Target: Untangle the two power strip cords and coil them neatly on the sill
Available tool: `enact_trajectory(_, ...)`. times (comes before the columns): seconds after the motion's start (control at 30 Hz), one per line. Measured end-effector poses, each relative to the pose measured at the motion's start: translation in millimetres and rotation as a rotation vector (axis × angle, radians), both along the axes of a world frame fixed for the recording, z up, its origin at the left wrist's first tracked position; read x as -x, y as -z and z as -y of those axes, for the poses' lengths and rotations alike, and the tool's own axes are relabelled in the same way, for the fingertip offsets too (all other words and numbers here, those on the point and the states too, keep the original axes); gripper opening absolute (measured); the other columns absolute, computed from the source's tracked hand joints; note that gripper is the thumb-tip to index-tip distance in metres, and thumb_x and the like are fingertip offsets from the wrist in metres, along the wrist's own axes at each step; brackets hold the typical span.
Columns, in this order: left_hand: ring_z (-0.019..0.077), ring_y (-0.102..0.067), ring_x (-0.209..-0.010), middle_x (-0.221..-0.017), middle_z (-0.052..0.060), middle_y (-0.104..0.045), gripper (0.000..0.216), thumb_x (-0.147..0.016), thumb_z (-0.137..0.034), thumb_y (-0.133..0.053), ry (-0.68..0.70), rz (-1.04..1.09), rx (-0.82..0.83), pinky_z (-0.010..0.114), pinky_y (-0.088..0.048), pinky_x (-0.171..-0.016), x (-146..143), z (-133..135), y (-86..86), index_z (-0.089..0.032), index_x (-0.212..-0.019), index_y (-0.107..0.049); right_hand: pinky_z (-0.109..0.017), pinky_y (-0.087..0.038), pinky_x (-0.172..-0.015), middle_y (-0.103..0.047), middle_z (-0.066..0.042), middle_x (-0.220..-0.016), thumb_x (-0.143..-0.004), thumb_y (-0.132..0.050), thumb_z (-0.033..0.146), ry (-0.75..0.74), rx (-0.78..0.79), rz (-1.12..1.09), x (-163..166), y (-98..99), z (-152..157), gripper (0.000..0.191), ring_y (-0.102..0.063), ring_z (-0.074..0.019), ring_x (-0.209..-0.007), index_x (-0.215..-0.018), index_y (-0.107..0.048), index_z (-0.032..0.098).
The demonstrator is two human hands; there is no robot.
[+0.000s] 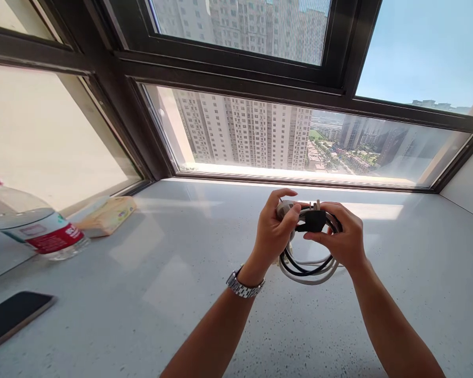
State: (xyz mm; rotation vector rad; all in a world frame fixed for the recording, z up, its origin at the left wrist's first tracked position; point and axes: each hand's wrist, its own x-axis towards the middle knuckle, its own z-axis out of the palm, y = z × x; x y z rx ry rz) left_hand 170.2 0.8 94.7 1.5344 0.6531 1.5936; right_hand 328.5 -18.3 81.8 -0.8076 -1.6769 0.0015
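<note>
Both hands are raised above a pale speckled counter (pixel 181 294) in front of a dark-framed window (pixel 236 79). The left hand (pixel 274 231) is closed around one side of a coiled bundle of cables (pixel 307 270), fingers wrapped over the top, thumb toward the middle. The right hand (pixel 342 239) clamps the other side, its thumb and forefinger pinching a black plug (pixel 313 220) that sits at the top of the bundle between the two hands. White and black loops of cable hang below both grips, clear of the counter as far as can be told. A metal wristwatch (pixel 244 286) sits on the left wrist.

Well to the left of the grip: a small yellowish box (pixel 108 215), a plastic water bottle (pixel 31 226) with red cap and red label lying tilted, and a dark phone (pixel 11 317) flat on the counter, nearest the viewer.
</note>
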Motion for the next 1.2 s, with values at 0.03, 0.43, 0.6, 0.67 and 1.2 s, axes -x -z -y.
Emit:
enact_trajectory(0.03,0.0092,-0.052,-0.052,-0.069,-0.001,-0.066,0.023,-0.082,-0.033,-0.061,-0.017,-0.010,0.019,0.020,-0.047,-0.051,0,1,-0.7,-0.019,-0.098,-0.054,-0.024,-0.050,-0.048,-0.070,-0.007,-0.097,-0.069,-0.082,0.042,-0.001,-0.010,0.022,0,0.6,-1,0.043,-0.064,-0.0166,-0.072,-0.105,-0.067,0.024)
enact_trajectory(0.43,0.0068,-0.045,-0.044,-0.054,-0.006,-0.053,0.023,-0.075,-0.036,-0.067,0.046,0.080,0.167,0.016,-0.036,-0.041,1,1,-4.0,-0.018,-0.081,-0.054,-0.025,-0.051,-0.051,-0.070,-0.006,-0.099,-0.074,-0.077,0.043,-0.004,0.130,-0.018,5,4.3,0,0.051,-0.062,-0.0149,-0.067,-0.119,-0.061,0.025)
enact_trajectory(0.6,0.0072,-0.047,-0.047,-0.058,-0.004,-0.056,0.026,-0.079,-0.042,-0.067,0.038,0.014,0.039,0.017,-0.038,-0.045,2,-1,0.0,-0.018,-0.087,-0.059,-0.025,-0.051,-0.060,-0.069,-0.002,-0.087,-0.074,-0.075,0.043,-0.116,0.398,-0.044,2,-6.4,9,0.045,-0.060,-0.0141,-0.067,-0.111,-0.062,0.021)
enact_trajectory(0.67,0.0063,-0.043,-0.045,-0.057,-0.005,-0.053,0.029,-0.078,-0.043,-0.068,0.050,-0.021,0.034,0.017,-0.036,-0.044,0,1,0.7,-0.018,-0.090,-0.059,-0.024,-0.049,-0.059,-0.068,-0.001,-0.080,-0.075,-0.073,0.043,-0.159,0.469,-0.012,2,-11.2,12,0.035,-0.059,-0.0142,-0.067,-0.099,-0.065,0.018)
enact_trajectory(1.2,0.0093,-0.054,-0.059,-0.075,-0.003,-0.059,0.053,-0.056,-0.026,-0.082,0.151,-0.110,0.282,0.020,-0.044,-0.054,2,13,-6.3,-0.020,-0.102,-0.056,-0.021,-0.034,-0.050,-0.062,0.000,-0.057,-0.080,-0.064,0.042,0.202,0.185,0.204,9,-2.0,10,0.025,-0.051,-0.0105,-0.049,-0.081,-0.068,0.017)
